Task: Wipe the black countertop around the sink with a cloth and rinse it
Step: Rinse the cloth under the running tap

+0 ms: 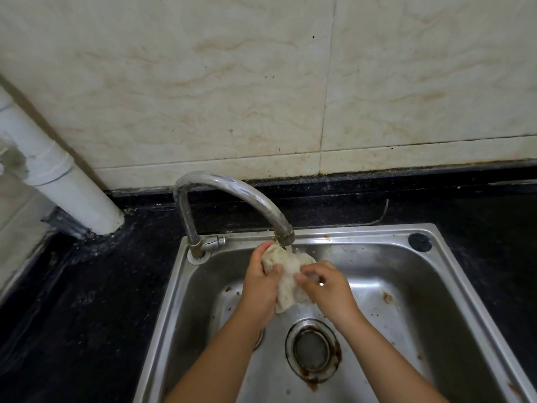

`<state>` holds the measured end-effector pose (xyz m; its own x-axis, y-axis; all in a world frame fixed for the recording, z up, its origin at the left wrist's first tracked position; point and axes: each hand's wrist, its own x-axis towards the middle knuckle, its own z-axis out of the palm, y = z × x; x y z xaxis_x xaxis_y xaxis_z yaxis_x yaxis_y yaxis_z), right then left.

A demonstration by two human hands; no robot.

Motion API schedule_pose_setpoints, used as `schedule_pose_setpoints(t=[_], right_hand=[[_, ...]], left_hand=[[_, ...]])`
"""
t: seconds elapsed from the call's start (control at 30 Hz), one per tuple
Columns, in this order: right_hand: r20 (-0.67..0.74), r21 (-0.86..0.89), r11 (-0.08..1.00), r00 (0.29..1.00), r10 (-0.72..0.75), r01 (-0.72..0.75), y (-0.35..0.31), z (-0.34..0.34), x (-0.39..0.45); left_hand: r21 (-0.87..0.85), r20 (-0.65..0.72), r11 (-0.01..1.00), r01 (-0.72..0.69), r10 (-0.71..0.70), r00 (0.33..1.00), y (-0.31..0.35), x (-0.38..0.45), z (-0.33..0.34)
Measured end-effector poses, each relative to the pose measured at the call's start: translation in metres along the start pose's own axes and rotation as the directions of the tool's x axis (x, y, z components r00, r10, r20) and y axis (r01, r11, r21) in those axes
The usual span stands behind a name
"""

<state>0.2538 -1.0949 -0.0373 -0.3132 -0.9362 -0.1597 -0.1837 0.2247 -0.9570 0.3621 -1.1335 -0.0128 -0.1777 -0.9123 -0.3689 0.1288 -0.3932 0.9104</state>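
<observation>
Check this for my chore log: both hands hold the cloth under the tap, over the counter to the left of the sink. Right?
Not quite. The head view shows both hands, left and right, holding the cloth under the tap, but over the sink, above its basin, not over the counter to the left.

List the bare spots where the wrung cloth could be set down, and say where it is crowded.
Bare: countertop left of the sink, between pipe and rim; the strip behind it. Crowded: under the faucet, where left hand and right hand grip the cloth.
</observation>
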Motion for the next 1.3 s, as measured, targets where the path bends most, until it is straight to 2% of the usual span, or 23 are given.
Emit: schedule_pose_setpoints(t=[0.07,0.1,0.17,0.23,0.3,0.43,0.53,0.6,0.67,0.8,0.9,1.07,1.23,1.3], right_hand=[[0.006,-0.015,1.000,1.000,-0.016,0.016,-0.002,0.000,0.001],[0.001,0.033,0.999,1.000,-0.002,0.002,-0.002,0.001,0.000],[-0.027,0.220,0.973,0.997,0.076,-0.069,-0.003,0.004,-0.001],[-0.049,0.427,0.889,0.978,0.204,-0.165,-0.005,0.008,-0.004],[-0.065,0.564,0.803,0.958,0.278,-0.195,-0.008,0.009,-0.007],[-0.084,0.518,0.839,0.966,0.245,-0.167,-0.008,0.006,-0.008],[-0.118,0.555,0.816,0.955,0.273,-0.165,-0.003,-0.001,-0.006],[-0.075,0.489,0.851,0.963,0.261,-0.193,0.001,-0.004,-0.006],[-0.038,0.351,0.918,0.977,0.208,-0.182,0.003,-0.004,-0.007],[-0.025,0.059,0.997,0.998,-0.051,0.052,0.000,-0.008,-0.009],[0.053,-0.011,0.985,0.984,-0.172,0.173,-0.002,-0.008,-0.009],[0.095,-0.085,0.968,0.969,-0.228,0.236,-0.006,-0.006,-0.007],[0.094,-0.171,0.954,0.968,-0.233,0.246,-0.008,-0.010,-0.006],[0.101,-0.159,0.967,0.977,-0.186,0.201,-0.009,-0.012,-0.005]], left_hand=[[0.072,-0.005,0.997,-0.022,0.023,1.000,-0.001,0.002,-0.002],[0.088,-0.010,0.996,-0.033,0.034,0.999,0.000,0.002,-0.003],[0.082,-0.020,0.995,-0.054,0.056,0.998,0.001,0.001,-0.004],[0.060,-0.039,0.994,-0.089,0.092,0.995,0.001,0.000,-0.004],[0.036,-0.052,0.995,-0.093,0.095,0.994,0.002,-0.002,-0.006],[0.054,-0.047,0.998,-0.011,0.014,0.999,0.006,-0.009,-0.007],[-0.067,-0.085,0.995,0.075,-0.080,0.993,0.007,-0.009,-0.012],[-0.163,-0.074,0.982,0.091,-0.105,0.992,0.006,-0.008,-0.014],[-0.133,-0.058,0.988,0.073,-0.082,0.995,0.003,-0.009,-0.013],[-0.133,-0.033,0.990,0.043,-0.048,0.998,-0.004,-0.006,-0.008],[-0.180,-0.041,0.983,0.033,-0.041,0.998,-0.004,-0.003,-0.005],[-0.165,-0.013,0.986,0.023,-0.026,1.000,-0.002,-0.004,0.002],[0.030,0.028,0.999,-0.020,0.019,0.999,-0.005,-0.002,0.001],[0.104,0.060,0.994,-0.036,0.030,0.998,-0.004,-0.004,0.000]])
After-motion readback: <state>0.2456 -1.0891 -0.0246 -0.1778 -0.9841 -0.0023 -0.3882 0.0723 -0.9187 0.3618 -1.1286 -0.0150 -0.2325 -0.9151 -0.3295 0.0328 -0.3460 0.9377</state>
